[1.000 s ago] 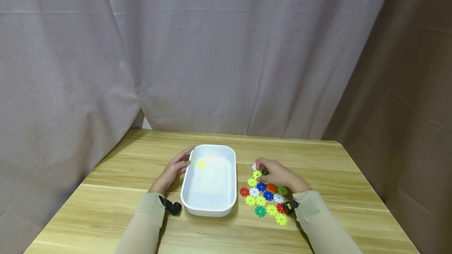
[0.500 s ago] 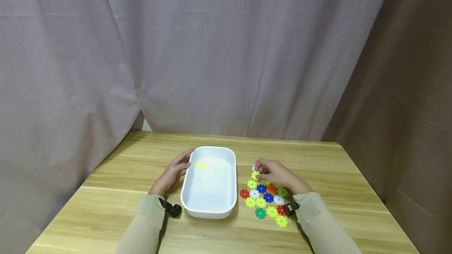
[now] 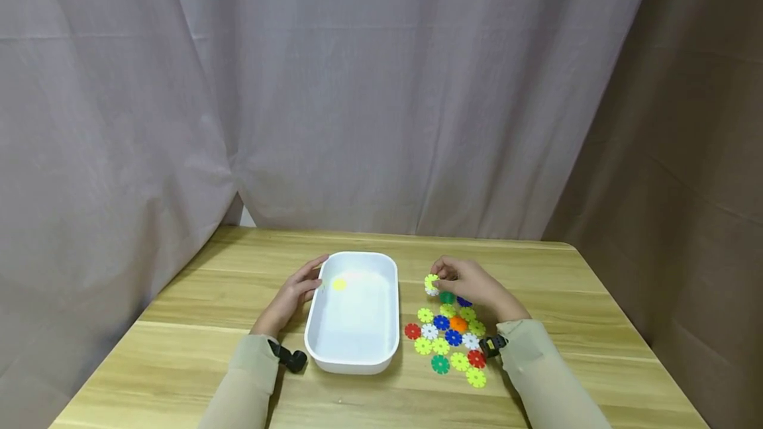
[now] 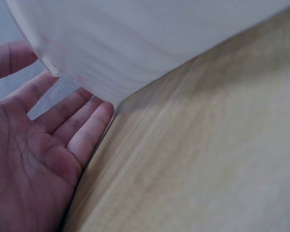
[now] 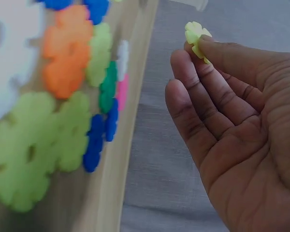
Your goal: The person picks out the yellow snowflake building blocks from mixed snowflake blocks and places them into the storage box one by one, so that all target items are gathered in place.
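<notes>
A grey curtain (image 3: 334, 98) hangs behind the tabletop (image 3: 197, 349), on the 12 o'clock side as the person sees it. Two pale sleeves (image 3: 557, 376) come in from 5 and 7 o'clock. A white tub (image 3: 352, 368) stands on the tabletop, its long sides running from 12 to 6. At its 10 o'clock side is the left hand (image 3: 292, 296), its grip apart, fingers stretched against the tub's outer wall and thumb at the rim. The right hand (image 3: 477, 286) is at the tub's 2 o'clock, its grip together on a yellow disc (image 5: 194, 34), which thumb and finger pinch well apart from the rest. Each wrist bears a small black camera (image 3: 493, 346); any lettering there is too small to read. Notched discs lie loosely grouped at the tub's 4 o'clock: an orange disc (image 3: 458, 324) near the middle, a red disc (image 3: 412, 331) at 9 o'clock, a green disc (image 3: 447, 297) at 12. Inside the tub, a yellow piece (image 3: 339, 285) shows towards 11.
</notes>
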